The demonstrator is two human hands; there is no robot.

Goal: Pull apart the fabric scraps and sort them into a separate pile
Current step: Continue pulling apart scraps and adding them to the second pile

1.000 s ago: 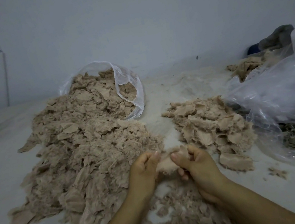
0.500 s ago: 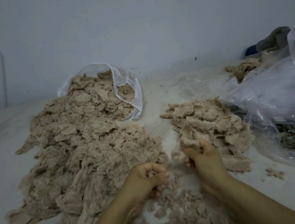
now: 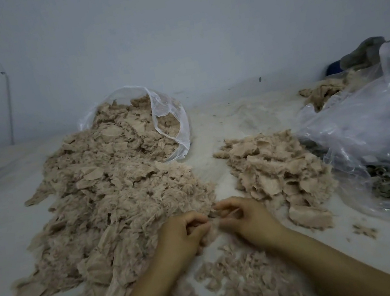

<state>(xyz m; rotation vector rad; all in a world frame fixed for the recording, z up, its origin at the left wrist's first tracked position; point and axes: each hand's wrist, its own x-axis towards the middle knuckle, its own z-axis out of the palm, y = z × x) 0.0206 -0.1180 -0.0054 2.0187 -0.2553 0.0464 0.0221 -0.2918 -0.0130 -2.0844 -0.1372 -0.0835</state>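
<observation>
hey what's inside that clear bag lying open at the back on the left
The clear bag holds beige fabric scraps, spilling from its mouth into the big pile. What lies deeper in the bag is covered by the scraps.

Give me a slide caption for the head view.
Both hands pinch one fabric scrap between two beige piles.
</observation>
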